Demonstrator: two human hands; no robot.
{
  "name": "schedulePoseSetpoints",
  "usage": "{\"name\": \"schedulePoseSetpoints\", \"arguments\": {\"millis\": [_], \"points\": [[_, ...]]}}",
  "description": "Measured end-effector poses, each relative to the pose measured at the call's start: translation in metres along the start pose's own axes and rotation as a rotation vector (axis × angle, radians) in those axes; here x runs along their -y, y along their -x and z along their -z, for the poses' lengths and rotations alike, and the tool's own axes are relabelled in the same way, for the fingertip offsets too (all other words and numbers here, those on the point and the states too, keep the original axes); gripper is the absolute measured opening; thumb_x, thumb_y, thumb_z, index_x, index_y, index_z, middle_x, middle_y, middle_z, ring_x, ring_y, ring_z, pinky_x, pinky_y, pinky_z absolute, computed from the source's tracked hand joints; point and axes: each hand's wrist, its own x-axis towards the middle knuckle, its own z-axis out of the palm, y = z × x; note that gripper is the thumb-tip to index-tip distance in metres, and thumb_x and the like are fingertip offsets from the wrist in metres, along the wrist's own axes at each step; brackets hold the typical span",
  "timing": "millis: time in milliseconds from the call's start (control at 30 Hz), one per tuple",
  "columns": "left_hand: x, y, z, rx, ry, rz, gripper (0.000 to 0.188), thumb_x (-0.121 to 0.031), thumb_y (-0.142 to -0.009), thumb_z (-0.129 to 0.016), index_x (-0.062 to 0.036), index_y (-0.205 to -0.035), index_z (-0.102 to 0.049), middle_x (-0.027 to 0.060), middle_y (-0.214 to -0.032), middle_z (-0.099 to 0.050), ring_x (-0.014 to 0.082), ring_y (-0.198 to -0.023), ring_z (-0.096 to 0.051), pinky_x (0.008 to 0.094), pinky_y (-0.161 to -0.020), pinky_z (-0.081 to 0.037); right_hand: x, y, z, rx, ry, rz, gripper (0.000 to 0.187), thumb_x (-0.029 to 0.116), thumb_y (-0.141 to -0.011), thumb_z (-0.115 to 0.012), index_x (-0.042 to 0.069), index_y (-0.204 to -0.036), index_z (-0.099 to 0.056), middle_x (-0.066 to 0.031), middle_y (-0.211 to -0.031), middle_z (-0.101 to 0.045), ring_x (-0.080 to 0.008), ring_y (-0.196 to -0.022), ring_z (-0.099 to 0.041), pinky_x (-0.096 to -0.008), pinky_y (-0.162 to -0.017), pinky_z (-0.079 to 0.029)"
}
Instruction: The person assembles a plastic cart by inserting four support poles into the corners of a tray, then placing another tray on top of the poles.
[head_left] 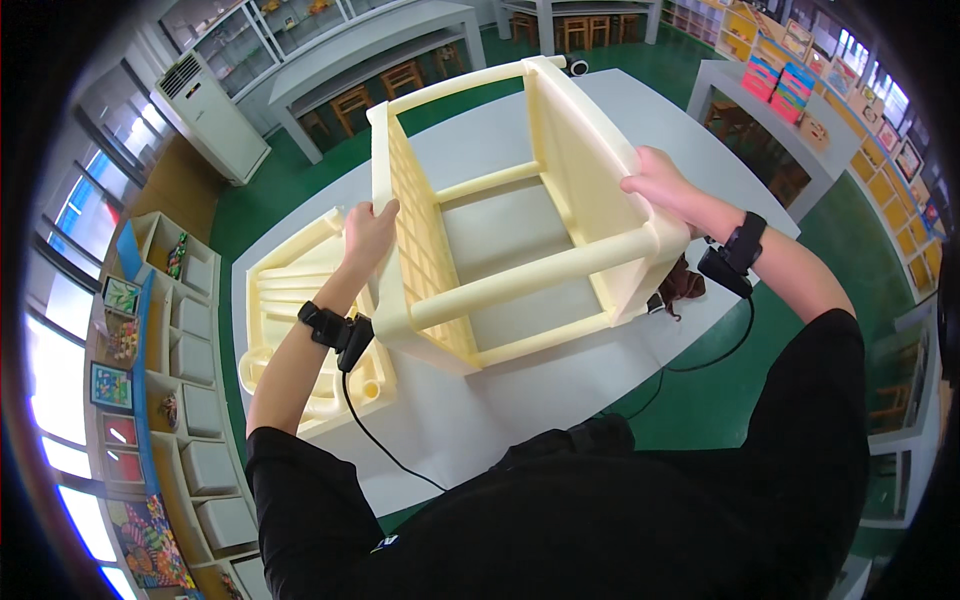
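We've got left hand (370, 235) and right hand (665, 185) each closed over opposite side panels of the cream frame (540, 274) on the table (520, 410), probably for even steadying, with the loose cream panel (300, 285) lying left.

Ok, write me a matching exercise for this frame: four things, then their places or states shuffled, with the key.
1. Left hand
2. Right hand
3. Loose ribbed cream part
4. Air conditioner

A. Upright on the green floor
B. Grips the solid panel of the cream frame
C. Lies on the table, left of the frame
D. Grips the lattice panel

Pairs: 1-D, 2-B, 3-C, 4-A
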Motion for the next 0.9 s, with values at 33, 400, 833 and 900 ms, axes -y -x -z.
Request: {"name": "schedulePoseSetpoints", "arguments": {"millis": [33, 400, 833, 900], "points": [[0.001, 0.003, 0.001, -0.002, -0.002, 0.005, 0.043, -0.034, -0.072, -0.055, 0.0087, -0.069, -0.05, 0.0157, -0.059, -0.05, 0.0211, -0.055, -0.048, 0.0351, -0.055, -0.04, 0.002, 0.004, 0.001, -0.003, -0.027, 0.027, 0.039, 0.015, -0.059, -0.061, -0.008, -0.088, -0.05, -0.0206, -0.083, -0.055, -0.0285, -0.079, -0.056, -0.033, -0.07, -0.043], [-0.011, 0.043, 0.016, -0.191, 0.301, -0.106, 0.031, -0.024, -0.074, -0.058, 0.0052, -0.068, -0.052, 0.0053, -0.052, -0.046, 0.0095, -0.048, -0.039, 0.0277, -0.046, -0.033, 0.007, 0.026, 0.0, -0.124, 0.027, 0.089, 0.029, 0.009, -0.06, -0.056, -0.007, -0.083, -0.047, -0.017, -0.073, -0.054, -0.0219, -0.067, -0.055, -0.0299, -0.063, -0.043], [0.025, 0.106, -0.023, -0.465, 0.24, -0.3, 0.03, -0.014, -0.074, -0.058, 0.0033, -0.096, -0.047, 0.0071, -0.068, -0.052, 0.014, -0.056, -0.046, 0.0266, -0.053, -0.04, -0.042, 0.074, -0.067, -0.493, -0.221, 0.34, 0.03, 0.007, -0.066, -0.061, -0.002, -0.088, -0.045, -0.0131, -0.064, -0.054, -0.0181, -0.052, -0.052, -0.0289, -0.049, -0.04], [0.03, 0.115, -0.033, -0.439, 0.332, -0.279, 0.033, -0.011, -0.075, -0.057, 0.0022, -0.102, -0.043, 0.0101, -0.077, -0.05, 0.0176, -0.066, -0.049, 0.0283, -0.061, -0.042, -0.054, 0.085, -0.083, -0.53, -0.246, 0.326, 0.03, 0.008, -0.066, -0.062, -0.002, -0.089, -0.046, -0.0122, -0.065, -0.055, -0.0176, -0.052, -0.053, -0.0285, -0.049, -0.041]]}}
